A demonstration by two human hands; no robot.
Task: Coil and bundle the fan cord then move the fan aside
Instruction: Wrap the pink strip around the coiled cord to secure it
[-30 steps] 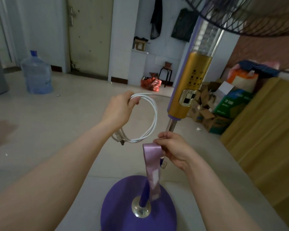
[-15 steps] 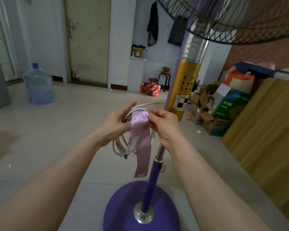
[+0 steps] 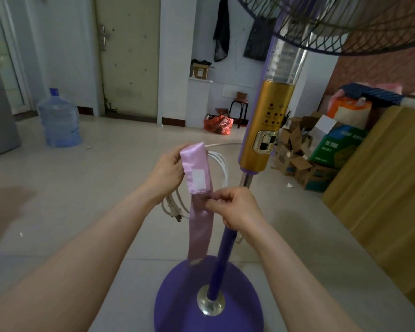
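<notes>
A standing fan (image 3: pixel 265 130) with a gold control column, purple pole and round purple base (image 3: pixel 240 305) rises right in front of me. My left hand (image 3: pixel 167 172) grips the coiled white cord (image 3: pixel 222 167), whose plug (image 3: pixel 174 213) hangs below the hand. A pink satin strap (image 3: pixel 197 173) with a white fastener patch is folded over the top of the coil and its long end hangs down toward the base. My right hand (image 3: pixel 235 208) pinches the strap just below the fold, in front of the pole.
A blue water jug (image 3: pixel 58 121) stands at the left on the tiled floor. Cardboard boxes (image 3: pixel 304 156) pile up at the right beside a wooden panel (image 3: pixel 381 188). A red bag (image 3: pixel 218 124) and a stool sit by the far wall. The fan's cage (image 3: pixel 345 22) hangs overhead.
My right hand brought the pink strap up to the coil, draped it over the top, then slid down to pinch it below the fold. My left hand kept holding the coil.
</notes>
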